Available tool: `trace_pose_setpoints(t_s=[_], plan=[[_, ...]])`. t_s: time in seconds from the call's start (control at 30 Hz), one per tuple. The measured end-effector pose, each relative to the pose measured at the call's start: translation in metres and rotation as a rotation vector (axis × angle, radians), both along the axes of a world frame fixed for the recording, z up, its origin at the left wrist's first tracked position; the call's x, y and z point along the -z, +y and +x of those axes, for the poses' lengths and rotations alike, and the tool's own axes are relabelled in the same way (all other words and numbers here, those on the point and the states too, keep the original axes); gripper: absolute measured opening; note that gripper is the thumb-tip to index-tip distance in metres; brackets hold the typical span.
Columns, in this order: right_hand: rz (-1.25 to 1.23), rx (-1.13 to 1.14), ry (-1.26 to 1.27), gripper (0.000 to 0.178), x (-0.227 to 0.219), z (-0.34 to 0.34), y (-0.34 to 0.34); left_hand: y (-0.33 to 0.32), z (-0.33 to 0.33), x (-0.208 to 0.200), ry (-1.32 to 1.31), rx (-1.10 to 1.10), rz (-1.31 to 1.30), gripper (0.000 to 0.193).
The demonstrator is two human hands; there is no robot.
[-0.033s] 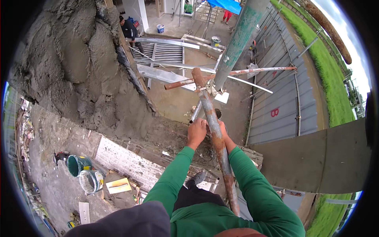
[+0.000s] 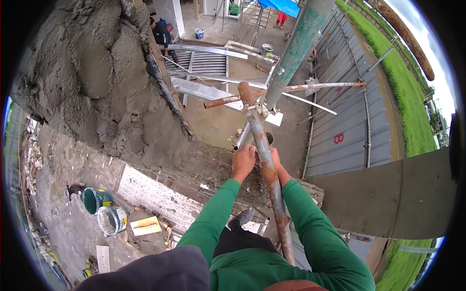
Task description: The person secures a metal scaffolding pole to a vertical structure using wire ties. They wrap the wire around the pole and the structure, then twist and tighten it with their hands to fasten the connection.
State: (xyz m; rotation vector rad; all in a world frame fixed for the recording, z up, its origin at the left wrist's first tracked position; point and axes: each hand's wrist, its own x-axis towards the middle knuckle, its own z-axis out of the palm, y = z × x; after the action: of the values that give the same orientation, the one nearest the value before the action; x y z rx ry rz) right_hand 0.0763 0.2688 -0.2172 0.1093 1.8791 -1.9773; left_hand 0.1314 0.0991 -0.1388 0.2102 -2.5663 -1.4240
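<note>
My left hand [image 2: 243,162] is closed, its fingers curled inward, just left of a rusty scaffold pipe [image 2: 268,169]. Close to the pipe's other side is my right hand [image 2: 277,164], partly hidden behind it, with its visible fingers curled. Whatever the two hands hold between them is hidden. The rusty pipe slants up past both hands to a clamp [image 2: 253,106], where it meets a thick green-grey post [image 2: 296,53] and a rusty crossbar [image 2: 310,88]. Below and beyond my hands, the round opening of a dark container [image 2: 269,139] shows partly behind the pipe.
Wet grey mortar [image 2: 92,72] covers the upper-left surface. Lower left are a green bucket [image 2: 92,201], a whitish bucket [image 2: 109,222] and a spattered white plank [image 2: 155,194]. A concrete beam [image 2: 378,194] extends right. Below, a person in dark clothes [image 2: 160,34] is near metal framing [image 2: 204,89].
The whole view has shifted very slightly. My hands and the pipe keep the same positions relative to each other.
</note>
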Motion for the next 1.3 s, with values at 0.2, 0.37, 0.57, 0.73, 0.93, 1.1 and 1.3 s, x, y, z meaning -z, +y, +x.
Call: trace_pose_setpoints(t_s=[0.2,0.37,0.57,0.73,0.93,1.1,1.3], plan=[[-0.525,-0.177,-0.433,0.018,0.072,-0.031,0.031,0.001,0.008,-0.002,0.198,0.057,0.007,0.019],[-0.574,-0.057,-0.558,0.020,0.021,-0.012,0.002,-0.006,0.012,-0.004,0.244,0.047,-0.008,0.017],[-0.087,-0.113,-0.022,0.026,0.003,0.008,0.010,-0.006,0.007,-0.014,0.183,0.022,0.096,0.015],[0.297,-0.190,0.429,0.034,-0.037,0.019,-0.008,-0.012,-0.004,0.005,0.152,0.070,0.239,0.022],[0.401,-0.167,0.439,0.038,-0.043,0.013,-0.011,-0.010,-0.017,0.022,0.010,-0.136,0.351,0.028],[0.527,-0.149,0.348,0.034,-0.093,0.026,-0.018,-0.022,-0.023,0.037,-0.150,0.058,0.282,0.032],[0.301,-0.070,0.293,0.037,-0.095,0.035,-0.026,-0.025,-0.027,0.036,-0.217,0.119,0.222,0.033]])
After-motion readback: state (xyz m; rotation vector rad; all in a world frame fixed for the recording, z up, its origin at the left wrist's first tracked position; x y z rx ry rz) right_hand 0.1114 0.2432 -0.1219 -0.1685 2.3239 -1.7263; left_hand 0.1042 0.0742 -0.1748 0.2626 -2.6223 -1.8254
